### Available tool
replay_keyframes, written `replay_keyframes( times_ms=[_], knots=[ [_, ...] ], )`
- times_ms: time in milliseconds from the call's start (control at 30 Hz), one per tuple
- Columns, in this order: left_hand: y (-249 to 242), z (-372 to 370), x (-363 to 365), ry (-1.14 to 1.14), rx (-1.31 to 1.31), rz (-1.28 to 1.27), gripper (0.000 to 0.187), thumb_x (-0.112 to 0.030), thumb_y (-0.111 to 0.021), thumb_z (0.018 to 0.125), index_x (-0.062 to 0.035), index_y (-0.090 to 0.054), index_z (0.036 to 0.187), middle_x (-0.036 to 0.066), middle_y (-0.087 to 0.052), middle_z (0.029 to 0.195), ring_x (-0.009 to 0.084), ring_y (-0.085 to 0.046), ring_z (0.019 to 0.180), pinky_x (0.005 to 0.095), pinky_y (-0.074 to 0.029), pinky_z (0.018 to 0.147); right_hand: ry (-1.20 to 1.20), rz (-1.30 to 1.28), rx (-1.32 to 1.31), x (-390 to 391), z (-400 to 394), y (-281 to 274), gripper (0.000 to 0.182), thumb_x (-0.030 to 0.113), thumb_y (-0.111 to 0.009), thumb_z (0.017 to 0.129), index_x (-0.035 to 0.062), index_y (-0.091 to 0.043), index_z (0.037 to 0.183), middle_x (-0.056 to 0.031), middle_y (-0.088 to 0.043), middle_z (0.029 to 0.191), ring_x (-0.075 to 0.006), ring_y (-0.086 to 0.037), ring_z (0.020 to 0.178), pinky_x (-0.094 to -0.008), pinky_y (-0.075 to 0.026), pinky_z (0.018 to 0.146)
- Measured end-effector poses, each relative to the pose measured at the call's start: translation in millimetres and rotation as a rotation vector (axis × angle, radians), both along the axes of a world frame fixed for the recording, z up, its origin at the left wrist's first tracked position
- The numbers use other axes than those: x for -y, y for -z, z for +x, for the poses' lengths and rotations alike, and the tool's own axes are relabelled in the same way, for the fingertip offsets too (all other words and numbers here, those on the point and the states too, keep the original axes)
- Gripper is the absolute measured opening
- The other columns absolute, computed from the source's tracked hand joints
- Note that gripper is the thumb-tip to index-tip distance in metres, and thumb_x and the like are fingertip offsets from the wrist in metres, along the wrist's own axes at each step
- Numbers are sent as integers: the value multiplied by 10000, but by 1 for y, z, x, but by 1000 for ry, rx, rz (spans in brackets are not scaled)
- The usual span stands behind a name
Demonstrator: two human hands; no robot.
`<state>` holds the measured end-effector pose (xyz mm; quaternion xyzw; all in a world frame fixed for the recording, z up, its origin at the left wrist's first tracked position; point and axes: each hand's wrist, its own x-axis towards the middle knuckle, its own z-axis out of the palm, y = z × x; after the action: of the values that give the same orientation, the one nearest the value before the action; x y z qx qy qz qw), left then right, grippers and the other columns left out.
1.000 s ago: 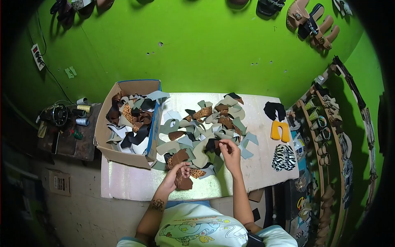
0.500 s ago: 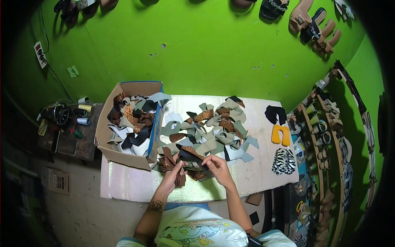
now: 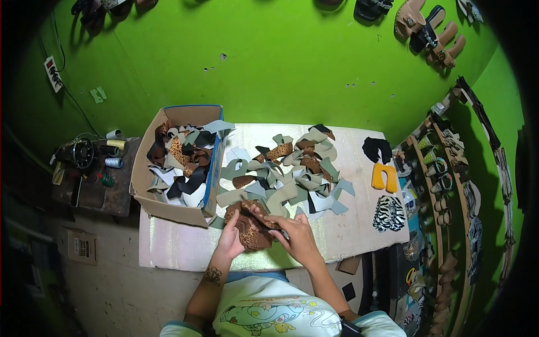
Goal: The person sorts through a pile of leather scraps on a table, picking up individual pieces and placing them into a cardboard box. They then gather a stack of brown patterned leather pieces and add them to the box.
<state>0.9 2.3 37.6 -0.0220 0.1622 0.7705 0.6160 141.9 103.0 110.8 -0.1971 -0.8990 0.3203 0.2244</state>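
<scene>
My left hand [image 3: 229, 239] is closed round a bundle of brown leopard-print cut pieces [image 3: 254, 231], held over the front of the table. Bent fingers of my right hand [image 3: 298, 239] grip the bundle's right upper edge, where a dark underside shows. Just beyond the bundle spreads a loose heap of cut pieces [image 3: 281, 199] in grey-green, black, pale grey and leopard print. To the left stands a cardboard box [image 3: 173, 212] full of similar scraps.
On the table's right side lie a black cut stack [image 3: 377, 150], a yellow U-shaped stack [image 3: 384, 177] and a zebra-print stack [image 3: 388, 214]. A sewing machine [image 3: 84, 153] with thread spools is at far left. Shelves of sandals [image 3: 438, 180] line the right; a green wall [image 3: 281, 67] rises behind.
The brown pieces that hung spread from my left hand are now gathered into one bundle with the leopard-print side up. The dark piece between my hands has turned over or gone behind it.
</scene>
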Motion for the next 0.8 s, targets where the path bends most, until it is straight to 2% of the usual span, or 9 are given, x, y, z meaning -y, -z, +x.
replay_keyframes(
  times_ms=[33,167,200,267,467,533,600,733,800],
  knots=[
    [-1,-2,1,-2,-1,-3,382,-313,-343,935,-27,-419,1176,74,-515,1106,194,-478,1064,355,-354,967,-24,41,62,1,4,1,298,140,-662,727,129,-580,1013,-47,-623,766,-191,-519,622,-288,-308,680],
    [-6,-2,3,-78,128,29,367,-429,-372,907,-81,-445,999,-15,-456,758,126,-489,779,348,-377,926,28,40,152,2,12,10,220,72,-662,690,118,-608,899,-32,-613,747,-187,-552,692,-320,-298,746],
    [0,-1,3,-78,129,28,367,-429,-372,907,-81,-445,999,-15,-456,758,126,-489,779,348,-377,926,48,57,147,1,13,15,218,48,-662,675,113,-607,875,-28,-613,749,-186,-558,712,-333,-295,775],
    [17,1,3,-61,125,270,331,-432,-410,894,-103,-432,930,-28,-428,723,107,-474,745,346,-391,897,49,33,149,2,13,19,211,29,-661,662,108,-604,849,-22,-614,747,-185,-559,724,-345,-288,802],
    [-7,5,7,-190,41,138,228,-349,-465,891,-129,-407,912,-41,-404,728,85,-448,717,304,-413,809,75,-19,125,5,9,11,204,-14,-649,632,104,-600,791,-4,-612,769,-180,-551,783,-360,-275,855],
    [-8,3,9,-177,101,314,226,-345,-485,882,-135,-408,911,-48,-393,734,61,-436,697,281,-411,784,89,-6,124,3,8,12,203,-21,-644,628,102,-599,782,1,-608,788,-176,-548,801,-359,-275,855],
    [-1,0,8,-177,58,357,183,-311,-462,898,-138,-403,904,-53,-366,707,41,-406,653,272,-407,757,81,4,153,-1,6,17,285,-14,-656,606,112,-602,856,-32,-571,934,-193,-518,903,-365,-272,879],
    [-1,-2,6,-243,-122,188,121,-218,-414,922,-126,-382,850,-56,-306,671,45,-340,613,243,-373,736,12,39,137,3,-5,4,375,55,-689,611,133,-592,964,-60,-499,1068,-227,-472,985,-365,-295,880],
    [-5,-2,5,-289,-200,42,101,-195,-408,922,-123,-385,855,-49,-300,672,44,-342,618,238,-359,746,-156,-3,0,9,-8,6,453,129,-697,629,167,-553,1057,-81,-439,1138,-263,-430,1039,-381,-326,842]
  ],
)
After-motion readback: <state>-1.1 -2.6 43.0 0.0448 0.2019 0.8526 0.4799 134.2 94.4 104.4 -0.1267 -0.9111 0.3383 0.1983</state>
